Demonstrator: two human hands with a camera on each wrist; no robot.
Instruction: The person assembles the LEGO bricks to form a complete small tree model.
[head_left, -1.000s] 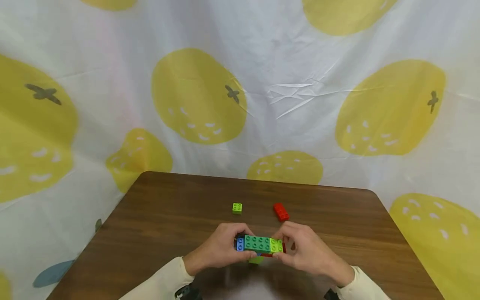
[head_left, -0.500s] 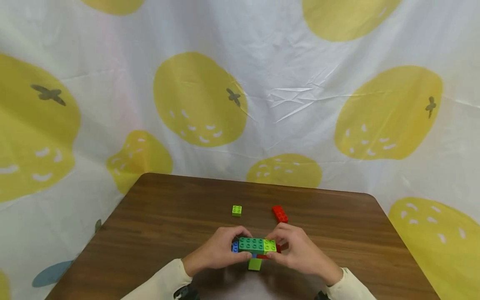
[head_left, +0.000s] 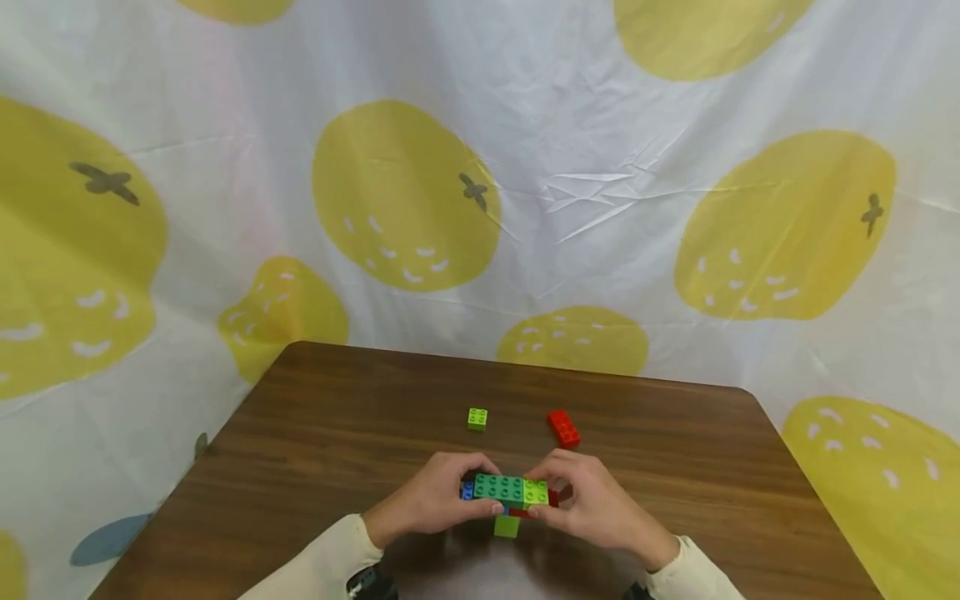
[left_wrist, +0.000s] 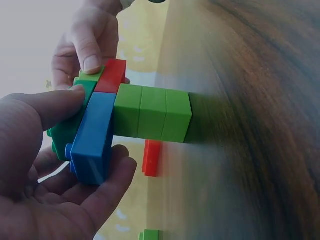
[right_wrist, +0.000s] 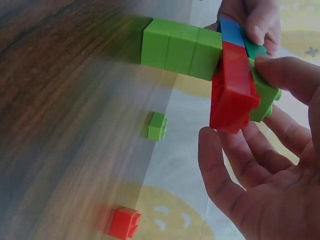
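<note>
There are five lime bricks [left_wrist: 153,113], two red bricks [head_left: 564,428], one blue brick [left_wrist: 93,132], one green brick [head_left: 498,490]

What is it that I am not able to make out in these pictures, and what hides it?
Head view: most of the blue brick, covered by the dark green brick and the left grip.
Head view: the upper part of the lime column, under the bricks above it.
Left wrist view: part of the loose lime brick, cut off by the bottom edge.
</note>
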